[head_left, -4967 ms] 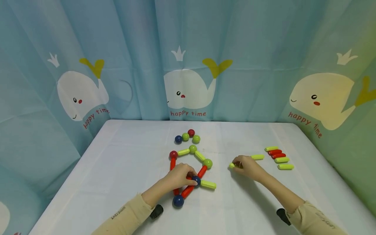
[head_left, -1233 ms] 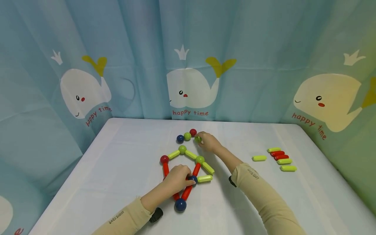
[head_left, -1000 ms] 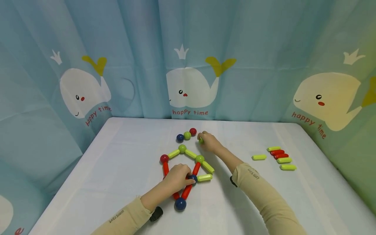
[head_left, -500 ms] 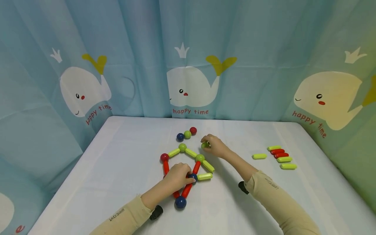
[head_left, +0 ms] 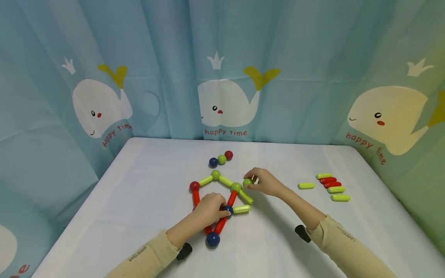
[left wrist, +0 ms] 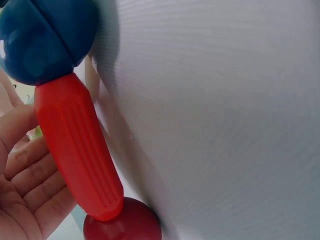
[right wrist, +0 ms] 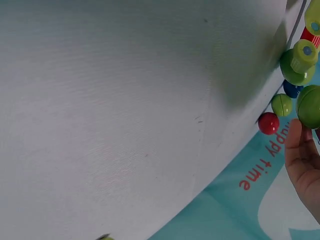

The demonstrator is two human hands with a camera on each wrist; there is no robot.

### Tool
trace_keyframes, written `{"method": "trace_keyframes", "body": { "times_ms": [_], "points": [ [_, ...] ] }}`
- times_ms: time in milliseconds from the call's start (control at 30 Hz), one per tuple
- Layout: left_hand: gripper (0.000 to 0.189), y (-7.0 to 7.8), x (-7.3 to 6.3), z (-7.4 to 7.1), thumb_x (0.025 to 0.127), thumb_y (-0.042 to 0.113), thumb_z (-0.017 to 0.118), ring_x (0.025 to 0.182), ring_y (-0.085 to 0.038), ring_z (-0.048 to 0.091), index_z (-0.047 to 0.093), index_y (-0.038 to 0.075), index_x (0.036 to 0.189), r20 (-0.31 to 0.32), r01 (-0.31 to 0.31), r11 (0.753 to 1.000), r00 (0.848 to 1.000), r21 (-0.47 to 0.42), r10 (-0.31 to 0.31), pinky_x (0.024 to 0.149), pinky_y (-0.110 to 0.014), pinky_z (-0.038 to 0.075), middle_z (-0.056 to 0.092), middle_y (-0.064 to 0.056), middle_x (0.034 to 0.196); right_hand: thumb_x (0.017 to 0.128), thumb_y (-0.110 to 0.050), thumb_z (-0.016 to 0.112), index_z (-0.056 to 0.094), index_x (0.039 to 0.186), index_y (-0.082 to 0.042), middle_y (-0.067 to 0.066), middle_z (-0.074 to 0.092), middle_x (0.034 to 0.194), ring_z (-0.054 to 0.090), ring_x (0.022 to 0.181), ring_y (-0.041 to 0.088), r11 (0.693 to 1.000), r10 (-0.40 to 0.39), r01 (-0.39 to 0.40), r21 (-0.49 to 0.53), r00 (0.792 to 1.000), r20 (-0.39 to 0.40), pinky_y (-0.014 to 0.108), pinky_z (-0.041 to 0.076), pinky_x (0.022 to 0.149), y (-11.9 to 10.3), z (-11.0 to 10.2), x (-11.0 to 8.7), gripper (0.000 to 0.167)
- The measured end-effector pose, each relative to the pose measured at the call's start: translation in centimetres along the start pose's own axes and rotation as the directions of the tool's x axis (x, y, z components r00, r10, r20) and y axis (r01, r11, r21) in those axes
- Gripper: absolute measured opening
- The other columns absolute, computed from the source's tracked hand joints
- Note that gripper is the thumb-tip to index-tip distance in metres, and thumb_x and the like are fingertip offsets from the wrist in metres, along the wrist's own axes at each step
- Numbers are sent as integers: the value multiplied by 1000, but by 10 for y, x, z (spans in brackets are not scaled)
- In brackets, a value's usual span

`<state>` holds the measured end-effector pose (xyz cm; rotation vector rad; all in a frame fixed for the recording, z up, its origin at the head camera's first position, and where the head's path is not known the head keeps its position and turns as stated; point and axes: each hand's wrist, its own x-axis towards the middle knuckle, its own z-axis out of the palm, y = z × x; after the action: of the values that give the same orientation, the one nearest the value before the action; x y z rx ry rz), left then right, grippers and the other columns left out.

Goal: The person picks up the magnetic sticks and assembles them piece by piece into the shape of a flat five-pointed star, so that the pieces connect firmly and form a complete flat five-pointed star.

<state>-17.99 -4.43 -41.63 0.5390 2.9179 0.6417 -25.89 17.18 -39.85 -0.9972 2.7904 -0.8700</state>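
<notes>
My left hand (head_left: 208, 210) pinches a dark blue ball (head_left: 227, 210) at the right side of a frame of toy rods and balls. Two light green rods stick out rightward there, one (head_left: 242, 209) from that blue ball and one (head_left: 246, 197) from a green corner ball (head_left: 236, 187). My right hand (head_left: 267, 183) holds a loose green ball (head_left: 248, 182) between thumb and fingers, just right of the corner ball. In the left wrist view a red rod (left wrist: 80, 145) joins a blue ball (left wrist: 45, 40) to a red one (left wrist: 122, 225). The left forearm hides part of the frame.
Behind the frame lie three loose balls: blue (head_left: 213, 162), green (head_left: 221, 159) and red (head_left: 228, 155). A single green rod (head_left: 306, 185) lies to the right, beside a column of green and red rods (head_left: 332, 185). A whale-print curtain (head_left: 167, 77) hangs around the white table (head_left: 139, 173).
A green rod was added at the corner ball. The right hand then took a green ball from the back group and carried it forward and right. The left hand keeps hold of its blue ball.
</notes>
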Motion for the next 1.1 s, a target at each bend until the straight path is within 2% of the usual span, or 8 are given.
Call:
{"method": "trace_keyframes", "body": {
  "times_ms": [200,433,600,767,1100],
  "points": [
    [24,0,0,-1,79,28,76,70,-11,52,70,6,88,-3,0,1000,1000,1,0,68,-24,44,65,0,80,82,-7,69,65,101,6,12,66,93,55,77,15,999,34,-35,32,999,35,20,49,66,-1,-4,-18,23],
    [25,1,0,-2,79,27,76,70,-11,50,70,6,89,-8,5,1000,1000,0,-5,67,-23,43,64,0,80,83,-2,65,63,102,7,14,65,96,59,81,16,996,22,-26,81,998,61,23,53,69,3,-4,-36,21],
    [23,1,-1,0,78,26,76,68,-10,48,70,6,87,4,15,1000,1000,-16,-15,65,-22,41,63,0,77,83,-3,66,63,100,5,12,65,96,58,79,12,993,33,-43,112,996,86,22,53,68,2,0,-46,19],
    [23,2,-3,1,78,26,77,67,-10,47,70,6,88,6,24,999,1000,-25,-24,63,-21,40,63,0,77,83,-5,67,62,97,5,11,65,93,58,77,10,989,58,-73,130,992,116,20,52,67,0,4,-52,18],
    [25,0,-2,2,79,27,76,68,-10,50,70,5,89,-9,-6,1000,1000,-7,6,65,-22,42,65,-1,80,82,-7,69,60,93,4,11,64,87,61,77,15,969,128,-150,197,985,119,19,50,65,-8,12,-54,18]
  ]
}}
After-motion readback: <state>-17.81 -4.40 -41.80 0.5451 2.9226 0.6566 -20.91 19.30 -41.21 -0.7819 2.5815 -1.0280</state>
